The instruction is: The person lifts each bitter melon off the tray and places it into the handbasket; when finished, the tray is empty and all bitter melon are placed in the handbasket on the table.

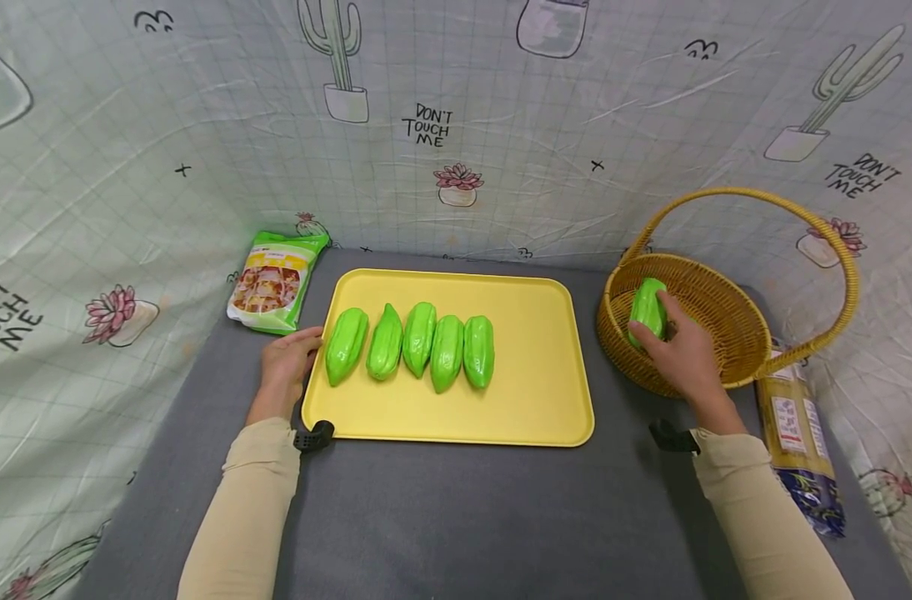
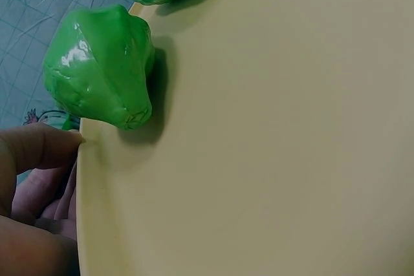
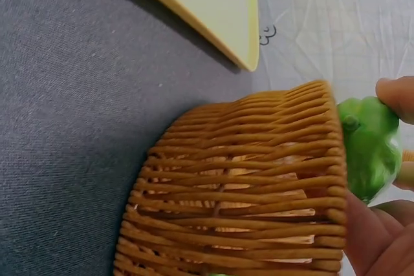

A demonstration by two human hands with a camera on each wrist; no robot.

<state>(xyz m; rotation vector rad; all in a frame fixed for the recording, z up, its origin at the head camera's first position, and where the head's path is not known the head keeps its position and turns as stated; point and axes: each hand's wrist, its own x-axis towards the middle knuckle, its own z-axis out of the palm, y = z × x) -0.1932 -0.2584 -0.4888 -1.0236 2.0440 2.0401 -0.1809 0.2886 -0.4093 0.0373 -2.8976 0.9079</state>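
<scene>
Several ridged green star fruits, glossy like models, lie side by side on the left half of a yellow tray. At the tray's left rim, my left hand grips the edge; in the left wrist view a fingertip is right on the rim, beside the nearest star fruit. My right hand holds another green star fruit between thumb and fingers, over the opening of a brown wicker basket. The right wrist view has this star fruit just at the basket's rim.
A green-and-white food packet lies beyond my left hand. To the right of the basket, a long yellow-and-blue packet is partly covered by my right forearm. The basket's tall handle arches above it. A patterned cloth hangs behind the grey table.
</scene>
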